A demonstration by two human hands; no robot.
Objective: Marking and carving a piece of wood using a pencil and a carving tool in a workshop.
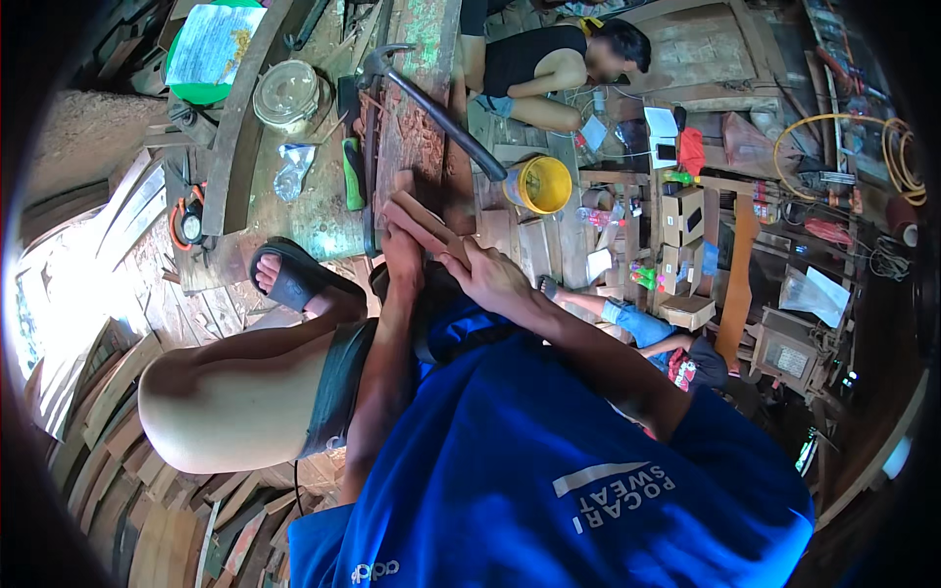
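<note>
A short reddish wooden piece (421, 219) is held between my hands, angled over my lap at the edge of the worn workbench (333, 240). My left hand (402, 253) is closed on its underside at the left. My right hand (476, 269) grips its right end with fingers bent round it. A claw hammer (441, 118) with a black handle lies on the plank above the wood. Beside it are a green-handled tool (353, 173), a clear lidded container (286, 96) and a crumpled plastic bottle (296, 171).
A person (549, 73) sits beyond the bench; another (652, 333) lies or sits at right. A yellow bucket (539, 184), cardboard boxes (683, 216) and a coiled hose (902, 157) are at right. Pliers (188, 220) lie at left, with stacked wood strips (147, 490) at lower left.
</note>
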